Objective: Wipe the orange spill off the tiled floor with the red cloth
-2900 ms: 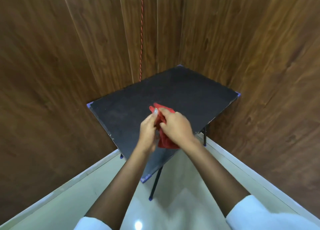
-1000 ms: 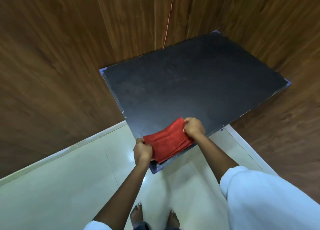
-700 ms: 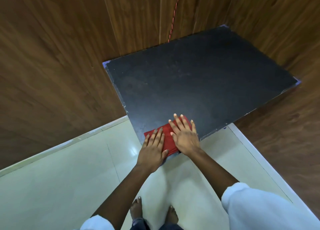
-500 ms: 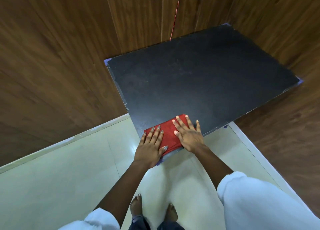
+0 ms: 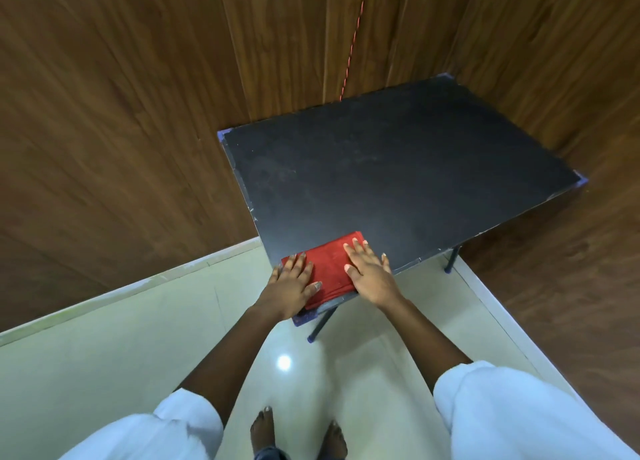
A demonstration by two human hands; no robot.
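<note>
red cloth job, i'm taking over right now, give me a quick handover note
Left hand: open, flat, pressing the left part of the folded red cloth.
Right hand: open, flat on its right part.
Cloth lies on the near corner of the black table, not on the tiled floor.
Done: cloth folded. No orange spill shows on the visible floor; wiped or out of view, cannot tell.
Left: check the floor, wipe any spill found.

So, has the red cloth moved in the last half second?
No. The red cloth still lies at the near corner of the black table, under the left hand and right hand.
</note>
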